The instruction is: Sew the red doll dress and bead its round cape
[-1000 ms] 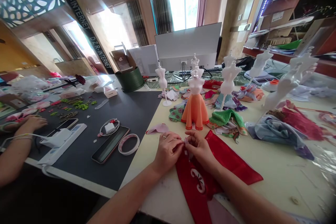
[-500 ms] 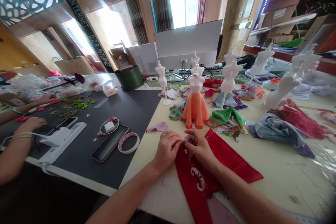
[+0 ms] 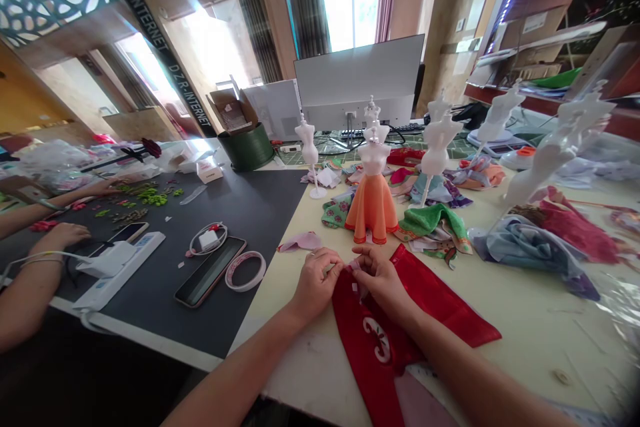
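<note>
Worktop (image 3: 520,287), part dark and part cream, spreads across the view. A monitor (image 3: 360,80) stands at its back, seen from behind. Red cloth (image 3: 440,297) with a white curl design lies on the cream part, close to the front edge, one end running out of view below. Beyond it stands a white dress form (image 3: 375,159) in an orange skirt (image 3: 373,210). The left hand (image 3: 315,283) has its grip pinched closed on the cloth's top edge; the right hand (image 3: 383,283), just beside it, pinches the same edge between thumb and fingertips. On the dark part lies a phone (image 3: 211,273), with a roll of tape (image 3: 262,272) just beside it. Some small pale material (image 3: 355,266) shows at the right fingertips.
</note>
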Demonstrator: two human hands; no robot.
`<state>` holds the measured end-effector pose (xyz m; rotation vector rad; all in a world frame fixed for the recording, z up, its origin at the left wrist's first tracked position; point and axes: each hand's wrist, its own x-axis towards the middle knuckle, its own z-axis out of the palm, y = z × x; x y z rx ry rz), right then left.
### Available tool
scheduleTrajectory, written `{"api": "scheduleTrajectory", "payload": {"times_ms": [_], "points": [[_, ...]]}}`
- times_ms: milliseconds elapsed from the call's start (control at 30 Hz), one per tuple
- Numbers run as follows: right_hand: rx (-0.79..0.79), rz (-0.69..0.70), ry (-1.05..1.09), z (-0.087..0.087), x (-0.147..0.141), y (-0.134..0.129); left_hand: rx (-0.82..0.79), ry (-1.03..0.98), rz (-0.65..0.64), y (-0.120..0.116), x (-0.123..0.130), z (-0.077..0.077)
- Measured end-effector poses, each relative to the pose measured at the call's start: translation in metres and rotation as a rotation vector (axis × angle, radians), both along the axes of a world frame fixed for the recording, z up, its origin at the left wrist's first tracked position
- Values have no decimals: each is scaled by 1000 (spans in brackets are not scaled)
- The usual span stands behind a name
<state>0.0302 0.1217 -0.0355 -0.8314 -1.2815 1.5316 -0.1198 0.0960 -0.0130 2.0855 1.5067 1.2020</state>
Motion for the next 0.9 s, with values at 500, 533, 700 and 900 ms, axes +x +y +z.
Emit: {"api": "scheduleTrajectory", "payload": {"times_ms": [500, 533, 700, 900], "points": [[19, -9, -32, 1, 1, 1, -8, -18, 6, -1, 1, 1], [20, -9, -33, 1, 1, 1, 3, -11, 2, -1, 2, 0], [36, 5, -31, 1, 1, 1, 67, 51, -16, -1, 3, -1], [18, -11, -37, 4, 1, 0, 256, 262, -11, -3, 4, -3]]}}
